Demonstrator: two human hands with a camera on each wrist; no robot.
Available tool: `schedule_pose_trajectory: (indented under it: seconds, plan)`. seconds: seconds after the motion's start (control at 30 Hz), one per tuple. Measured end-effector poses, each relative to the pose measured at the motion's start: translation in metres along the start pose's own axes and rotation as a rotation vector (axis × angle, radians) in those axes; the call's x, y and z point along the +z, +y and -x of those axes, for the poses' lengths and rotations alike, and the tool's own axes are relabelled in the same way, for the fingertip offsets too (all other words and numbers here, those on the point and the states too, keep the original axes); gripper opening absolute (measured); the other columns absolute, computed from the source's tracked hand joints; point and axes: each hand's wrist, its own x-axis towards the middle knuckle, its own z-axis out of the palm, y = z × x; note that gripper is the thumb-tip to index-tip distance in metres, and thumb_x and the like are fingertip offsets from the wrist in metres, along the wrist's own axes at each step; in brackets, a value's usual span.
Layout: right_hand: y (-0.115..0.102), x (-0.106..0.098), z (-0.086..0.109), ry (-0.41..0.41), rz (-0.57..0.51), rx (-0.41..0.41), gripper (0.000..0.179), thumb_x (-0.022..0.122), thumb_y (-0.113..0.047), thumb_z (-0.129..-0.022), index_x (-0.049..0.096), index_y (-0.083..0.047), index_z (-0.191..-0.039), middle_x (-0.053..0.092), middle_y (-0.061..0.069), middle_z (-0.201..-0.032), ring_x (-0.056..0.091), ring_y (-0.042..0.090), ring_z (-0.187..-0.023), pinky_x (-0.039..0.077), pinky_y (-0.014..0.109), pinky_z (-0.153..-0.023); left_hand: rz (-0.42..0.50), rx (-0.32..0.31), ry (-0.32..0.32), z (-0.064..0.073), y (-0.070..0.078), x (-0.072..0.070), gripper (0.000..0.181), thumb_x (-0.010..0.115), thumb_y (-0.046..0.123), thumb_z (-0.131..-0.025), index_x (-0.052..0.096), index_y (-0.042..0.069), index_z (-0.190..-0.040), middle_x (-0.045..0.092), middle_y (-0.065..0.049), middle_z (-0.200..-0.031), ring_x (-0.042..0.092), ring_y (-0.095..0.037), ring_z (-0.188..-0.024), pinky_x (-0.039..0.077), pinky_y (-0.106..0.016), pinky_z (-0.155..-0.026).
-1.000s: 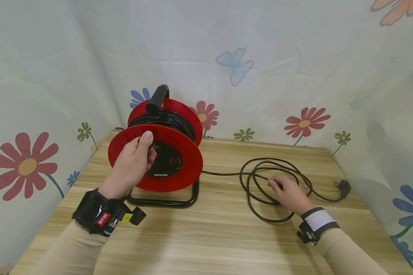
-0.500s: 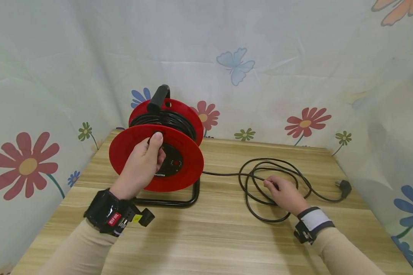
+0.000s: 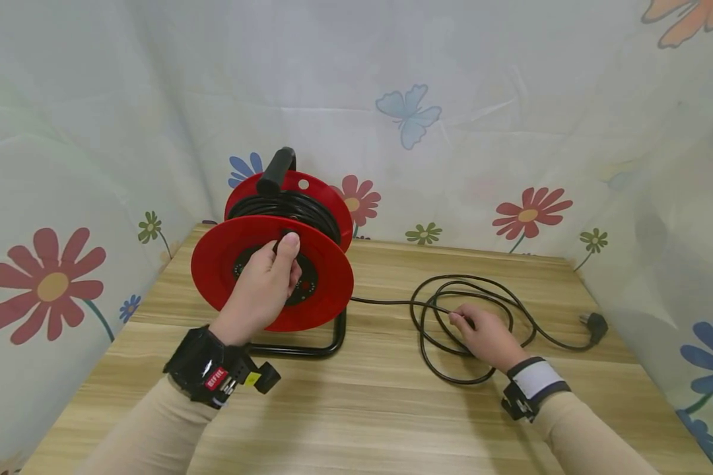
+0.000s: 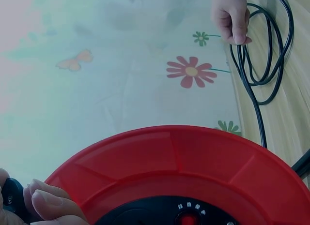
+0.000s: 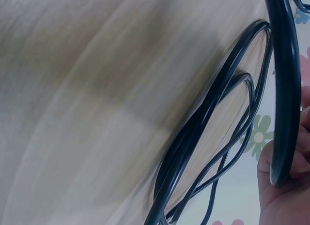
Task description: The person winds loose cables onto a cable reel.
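Observation:
A cable reel with red discs (image 3: 329,274) stands upright at the left of the table in the head view, black cable wound between them. My left hand (image 3: 261,287) grips the black winding knob (image 4: 14,200) on the front disc, near its upper middle. From the reel a black cable (image 3: 386,302) runs right along the table into loose coils. My right hand (image 3: 487,338) pinches this cable at the coils, thumb against fingers. The right wrist view shows the cable (image 5: 286,84) close up, passing into the fingers (image 5: 302,152).
The black plug (image 3: 597,328) at the cable's end lies near the table's right edge. Above the reel rises a black carrying handle (image 3: 276,173); a black tube stand (image 3: 309,352) supports it from below. A flower-print curtain (image 3: 451,165) surrounds the wooden table (image 3: 356,409).
My left hand has moved right with the knob, and the reel's discs have turned. My right hand has shifted slightly left with the cable, and the loops have shifted a little.

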Motion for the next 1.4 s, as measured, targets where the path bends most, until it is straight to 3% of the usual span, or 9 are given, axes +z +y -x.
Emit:
schedule_pose_trajectory:
  seconds: [0.3,0.53,0.7,1.4]
  plan:
    - [-0.008,0.003,-0.003,-0.014,0.025,-0.01,0.021,0.051,-0.024,-0.099,0.063,-0.008,-0.095,0.053,0.002,-0.07,0.044,0.015,-0.057,0.038,0.032,-0.054,0.003,0.009,-0.018,0.001,0.002,0.012,0.038,0.036,0.036,-0.103,0.046,0.006,-0.082,0.048,-0.012,-0.068,0.048,-0.025,-0.063,0.04,-0.036,-0.061]
    - [-0.014,0.007,-0.009,-0.02,0.026,-0.039,0.019,0.052,-0.022,-0.099,0.063,-0.008,-0.095,0.056,0.004,-0.072,0.046,0.014,-0.06,0.039,0.033,-0.055,-0.002,0.005,-0.051,0.002,0.002,0.019,0.034,0.038,0.034,-0.103,0.045,0.007,-0.085,0.05,-0.019,-0.072,0.049,-0.026,-0.066,0.043,-0.04,-0.068]
    - [-0.014,0.011,-0.012,-0.03,0.026,-0.053,0.019,0.052,-0.022,-0.099,0.062,-0.007,-0.091,0.053,0.002,-0.07,0.044,0.013,-0.059,0.038,0.032,-0.055,-0.006,0.018,-0.053,0.001,0.0,0.023,0.034,0.04,0.033,-0.102,0.046,0.004,-0.087,0.05,-0.015,-0.07,0.052,-0.029,-0.068,0.045,-0.041,-0.071]
    - [-0.018,0.017,-0.013,-0.043,0.012,-0.033,0.02,0.053,-0.022,-0.098,0.062,-0.008,-0.088,0.05,0.001,-0.067,0.044,0.013,-0.058,0.038,0.031,-0.054,-0.011,-0.014,-0.07,0.002,-0.003,0.034,0.035,0.039,0.036,-0.102,0.047,0.003,-0.092,0.054,-0.022,-0.076,0.051,-0.025,-0.067,0.044,-0.037,-0.065]
